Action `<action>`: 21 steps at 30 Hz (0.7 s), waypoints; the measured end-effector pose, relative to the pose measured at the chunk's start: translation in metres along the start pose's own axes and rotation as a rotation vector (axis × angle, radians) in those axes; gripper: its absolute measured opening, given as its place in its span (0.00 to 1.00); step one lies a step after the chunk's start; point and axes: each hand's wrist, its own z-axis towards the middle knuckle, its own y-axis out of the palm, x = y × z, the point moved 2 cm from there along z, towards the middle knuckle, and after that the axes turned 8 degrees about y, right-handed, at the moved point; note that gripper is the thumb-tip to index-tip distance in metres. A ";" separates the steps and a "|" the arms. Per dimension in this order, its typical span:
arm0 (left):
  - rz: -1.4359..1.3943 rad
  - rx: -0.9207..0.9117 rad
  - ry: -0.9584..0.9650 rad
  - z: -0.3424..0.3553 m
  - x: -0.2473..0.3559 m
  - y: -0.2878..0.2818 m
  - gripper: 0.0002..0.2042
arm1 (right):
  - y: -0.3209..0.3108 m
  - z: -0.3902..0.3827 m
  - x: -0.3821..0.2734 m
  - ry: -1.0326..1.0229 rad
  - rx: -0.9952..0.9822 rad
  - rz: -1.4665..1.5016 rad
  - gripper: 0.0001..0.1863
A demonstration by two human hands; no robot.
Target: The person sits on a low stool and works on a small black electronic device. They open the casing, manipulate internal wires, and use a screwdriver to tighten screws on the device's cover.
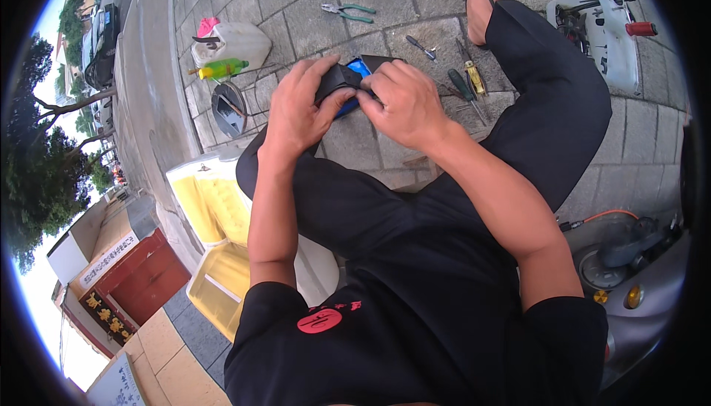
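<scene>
Above my bent left leg, both hands meet at a dark, block-shaped part (338, 80). My left hand (298, 104) is closed round it, fingers over the far side and thumb on the near side. My right hand (406, 101) is closed too, thumb and forefinger pinched at the part's right edge; what lies between the fingertips is hidden. Bright blue material (360, 66) shows between the hands, and more blue appears below the part. A thin black flap (379, 59) sticks out behind my right fingers.
Green-handled pliers (355, 14), a green screwdriver (461, 85) and a yellow-handled tool (475, 79) lie on the paving. A whitish jug (248, 45) and a green bottle (226, 68) stand left, near yellow containers (222, 206). A white machine housing (618, 58) sits far right; a grey vehicle (644, 317) nearer.
</scene>
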 end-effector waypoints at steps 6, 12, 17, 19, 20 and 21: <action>0.040 -0.002 0.011 -0.003 -0.011 0.005 0.29 | -0.003 0.001 -0.005 -0.032 0.002 -0.028 0.08; 0.043 -0.025 0.002 -0.004 -0.011 0.005 0.31 | -0.003 0.004 -0.006 -0.034 0.003 -0.015 0.10; 0.068 -0.024 0.003 -0.004 -0.008 0.005 0.33 | -0.001 0.004 -0.006 -0.019 0.002 0.015 0.11; 0.080 -0.019 0.006 -0.003 -0.009 0.006 0.33 | 0.000 0.005 -0.005 -0.010 -0.001 0.014 0.11; 0.081 -0.018 0.005 -0.003 -0.009 0.006 0.33 | 0.000 0.005 -0.005 -0.007 -0.002 0.013 0.11; 0.082 -0.016 0.004 -0.003 -0.009 0.006 0.32 | -0.001 0.005 -0.005 -0.005 -0.004 0.012 0.11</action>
